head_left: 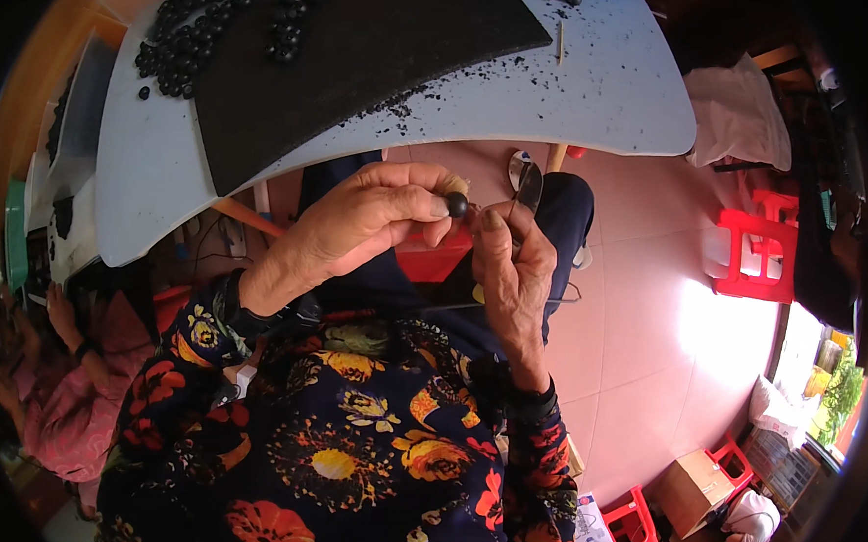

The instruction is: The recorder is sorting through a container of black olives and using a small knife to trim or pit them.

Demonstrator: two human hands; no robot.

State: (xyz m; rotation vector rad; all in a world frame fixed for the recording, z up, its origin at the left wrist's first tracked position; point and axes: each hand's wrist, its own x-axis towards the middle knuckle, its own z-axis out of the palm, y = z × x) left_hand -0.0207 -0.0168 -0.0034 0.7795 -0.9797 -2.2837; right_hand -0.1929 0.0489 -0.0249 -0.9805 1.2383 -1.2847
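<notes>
Above my lap, just in front of the table edge, both hands meet. My left hand (373, 214) pinches a small, smooth black ball (457, 205) between thumb and fingers. Something pale and yellowish (453, 184) covers a fingertip behind the ball. Close beside it, my right hand (515, 265) is closed on a knife-like metal tool; its dark, shiny blade (529, 188) stands up past the fingers. The fingers hide the rest of that tool. Whether its tip touches the ball I cannot tell.
On the white table (620, 94) lie a black mat (366, 61), heaps of black balls (185, 52), dark crumbs (398, 105) and a thin wooden stick (562, 42). Red stools (749, 253) stand on the right. Another person's hand (62, 312) shows at far left.
</notes>
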